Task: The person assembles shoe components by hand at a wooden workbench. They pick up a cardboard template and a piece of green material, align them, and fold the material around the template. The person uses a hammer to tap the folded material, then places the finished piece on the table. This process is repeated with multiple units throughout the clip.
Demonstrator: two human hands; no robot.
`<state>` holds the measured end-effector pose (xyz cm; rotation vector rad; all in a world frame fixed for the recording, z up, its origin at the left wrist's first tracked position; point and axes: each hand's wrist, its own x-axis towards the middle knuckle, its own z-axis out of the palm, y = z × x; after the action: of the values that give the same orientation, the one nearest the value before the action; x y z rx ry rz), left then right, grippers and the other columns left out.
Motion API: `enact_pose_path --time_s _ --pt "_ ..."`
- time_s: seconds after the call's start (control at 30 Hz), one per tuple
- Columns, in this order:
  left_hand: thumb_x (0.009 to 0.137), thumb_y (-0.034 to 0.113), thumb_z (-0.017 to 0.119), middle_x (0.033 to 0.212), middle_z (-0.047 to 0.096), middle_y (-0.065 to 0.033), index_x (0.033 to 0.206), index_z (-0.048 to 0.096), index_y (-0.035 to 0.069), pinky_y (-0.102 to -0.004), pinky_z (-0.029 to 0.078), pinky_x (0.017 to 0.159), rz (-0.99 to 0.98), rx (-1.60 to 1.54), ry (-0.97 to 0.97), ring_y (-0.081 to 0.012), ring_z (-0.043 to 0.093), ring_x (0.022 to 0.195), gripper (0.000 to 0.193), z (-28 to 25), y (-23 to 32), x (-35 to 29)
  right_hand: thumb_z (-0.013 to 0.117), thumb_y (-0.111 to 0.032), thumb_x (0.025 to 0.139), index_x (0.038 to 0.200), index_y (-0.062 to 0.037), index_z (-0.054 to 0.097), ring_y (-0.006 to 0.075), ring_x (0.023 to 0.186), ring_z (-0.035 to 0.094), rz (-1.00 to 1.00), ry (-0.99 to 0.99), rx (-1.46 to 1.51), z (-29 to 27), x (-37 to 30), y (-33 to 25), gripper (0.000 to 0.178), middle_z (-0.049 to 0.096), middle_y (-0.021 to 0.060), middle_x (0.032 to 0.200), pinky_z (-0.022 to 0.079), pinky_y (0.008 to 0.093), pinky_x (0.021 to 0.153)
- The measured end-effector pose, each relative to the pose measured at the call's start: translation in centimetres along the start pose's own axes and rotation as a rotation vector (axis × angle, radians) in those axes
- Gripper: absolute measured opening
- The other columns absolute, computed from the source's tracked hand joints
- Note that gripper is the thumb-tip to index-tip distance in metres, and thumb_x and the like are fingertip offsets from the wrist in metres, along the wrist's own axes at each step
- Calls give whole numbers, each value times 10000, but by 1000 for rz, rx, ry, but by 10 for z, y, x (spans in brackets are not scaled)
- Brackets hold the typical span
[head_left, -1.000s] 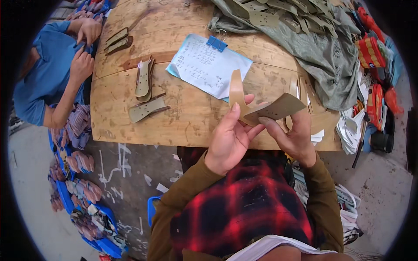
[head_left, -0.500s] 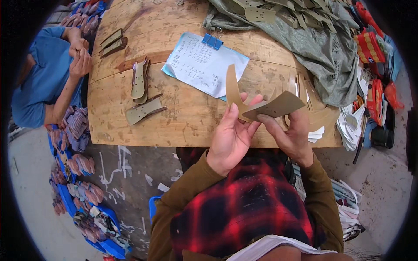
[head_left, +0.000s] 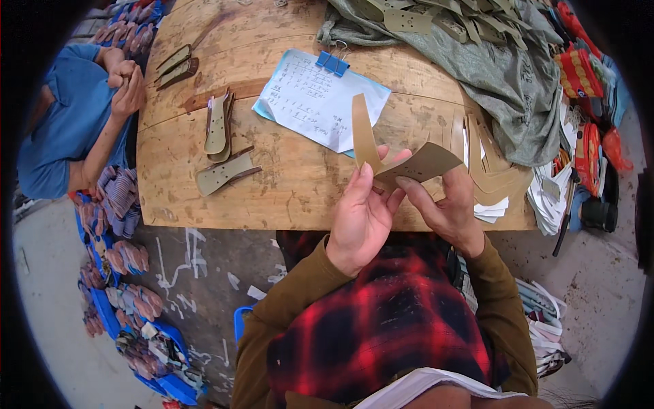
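Observation:
Above the table's near edge, my left hand (head_left: 357, 228) is palm up, thumb and fingers closed on a curved tan strip (head_left: 362, 126) that sticks up past the thumb. An olive leather-like piece (head_left: 429, 163) with small punched holes lies between both hands. Its near edge is pinched by the thumb of my right hand (head_left: 453, 215), whose other fingers are hidden behind it. The strip and the olive piece meet at my left fingers; whether they are joined I cannot tell. To the right, more curved tan strips (head_left: 494, 180) lie on the wood.
Bundled punched pieces (head_left: 216, 129) and another piece (head_left: 227, 172) lie left on the wooden table (head_left: 300, 198). A handwritten sheet (head_left: 320, 102) with a blue binder clip (head_left: 332, 64) is ahead. Olive pieces (head_left: 409, 20) are heaped on a grey-green sack (head_left: 511, 95). A person in blue (head_left: 71, 126) sits left.
My right hand and the olive piece have shifted slightly left, and the piece's right end has dropped. My left hand has barely moved. The person at left has moved their hands slightly.

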<state>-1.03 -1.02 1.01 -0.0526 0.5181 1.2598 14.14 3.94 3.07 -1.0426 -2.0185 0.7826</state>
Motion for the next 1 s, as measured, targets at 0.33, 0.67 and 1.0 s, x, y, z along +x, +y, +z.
enact_pose_path --time_s 0.33,0.67,1.0 --pt "1066 284 331 1435 473 -133 1384 395 114 -360 390 1062 11 -5 -18 -198 484 1259 366 1 0 0 752 -64 784 1108 -1 615 325 789 671 -24 7 -31 0 0 -1 357 674 149 923 515 381 661" --pt "1050 340 405 1284 595 -141 1371 458 50 -342 446 1001 94 409 -92 -193 574 1153 436 4 26 2 728 -3 732 1050 5 587 329 772 642 -298 99 -19 2 -10 11 348 639 159 935 519 388 646" --pt "938 72 613 667 591 -138 824 595 -30 -335 417 516 628 1685 45 -228 570 555 154 28 50 -18 641 -18 722 978 -5 553 257 673 583 -404 8 -251 -7 -21 -1 271 578 121 885 482 357 575"
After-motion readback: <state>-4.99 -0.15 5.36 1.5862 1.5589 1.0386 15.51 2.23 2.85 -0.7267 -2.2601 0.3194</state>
